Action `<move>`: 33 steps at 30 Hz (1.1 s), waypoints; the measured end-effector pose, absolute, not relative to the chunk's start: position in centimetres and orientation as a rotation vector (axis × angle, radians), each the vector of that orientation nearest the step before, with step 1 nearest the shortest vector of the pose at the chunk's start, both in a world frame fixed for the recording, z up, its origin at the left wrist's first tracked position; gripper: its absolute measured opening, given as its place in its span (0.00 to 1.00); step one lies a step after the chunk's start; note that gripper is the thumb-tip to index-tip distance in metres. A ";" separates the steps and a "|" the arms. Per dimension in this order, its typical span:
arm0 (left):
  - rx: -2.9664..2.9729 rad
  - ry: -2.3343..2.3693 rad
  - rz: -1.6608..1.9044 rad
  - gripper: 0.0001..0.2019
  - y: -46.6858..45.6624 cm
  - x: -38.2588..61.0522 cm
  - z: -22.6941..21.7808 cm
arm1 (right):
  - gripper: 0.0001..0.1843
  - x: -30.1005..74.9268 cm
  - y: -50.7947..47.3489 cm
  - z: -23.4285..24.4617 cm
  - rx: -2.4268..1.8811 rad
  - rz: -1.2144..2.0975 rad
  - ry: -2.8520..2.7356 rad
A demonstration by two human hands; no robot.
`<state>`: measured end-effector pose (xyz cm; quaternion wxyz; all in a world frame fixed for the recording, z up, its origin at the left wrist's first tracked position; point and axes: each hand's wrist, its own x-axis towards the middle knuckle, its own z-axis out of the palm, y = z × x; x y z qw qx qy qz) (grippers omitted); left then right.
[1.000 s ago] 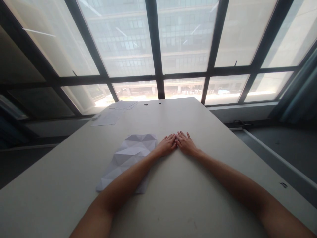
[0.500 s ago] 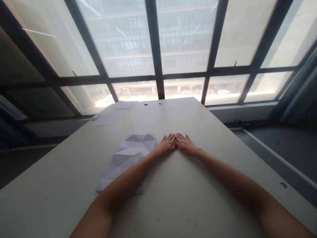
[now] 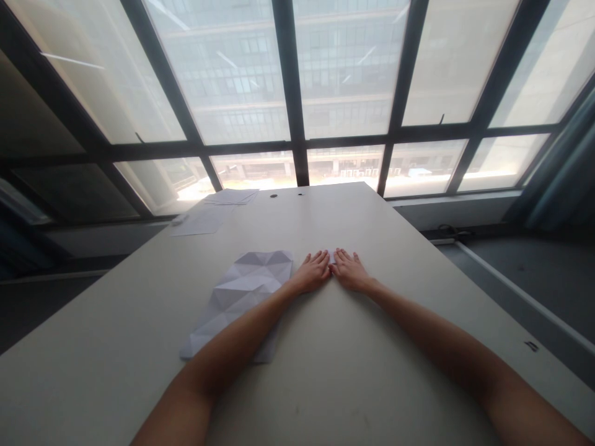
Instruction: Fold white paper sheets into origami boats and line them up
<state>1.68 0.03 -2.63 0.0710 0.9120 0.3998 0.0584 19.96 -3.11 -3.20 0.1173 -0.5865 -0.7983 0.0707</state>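
My left hand (image 3: 313,271) and my right hand (image 3: 348,270) lie flat, side by side, on a small piece of folded white paper (image 3: 331,256). Only a sliver of that paper shows between the fingertips; the hands cover the remainder. The fingers of both hands are stretched out and press downward. To the left, partly behind my left forearm, lies a larger white sheet (image 3: 246,286) creased all over into triangular facets.
Several white sheets (image 3: 230,197) and a single flat sheet (image 3: 202,222) lie at the far left of the white table (image 3: 372,371). A small dark mark (image 3: 531,346) is near the right edge. Tall windows (image 3: 344,74) stand behind the table.
My right hand has slid slightly to the right, so the gap between the fingertips is wider and more of the small paper shows. My left hand stays nearly in place.
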 end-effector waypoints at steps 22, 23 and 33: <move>2.619 1.198 0.497 0.21 0.3 1.7 -2.0 | 0.25 20.4 -2.4 -2.9 -1.685 0.188 -2.214; 2.603 1.184 0.555 0.20 0.2 1.7 -1.9 | 0.24 20.4 -2.4 -2.9 -1.674 0.181 -2.216; 2.561 1.160 0.699 0.11 0.3 1.6 -2.2 | 0.29 20.2 -2.2 -3.3 -1.726 0.221 -2.254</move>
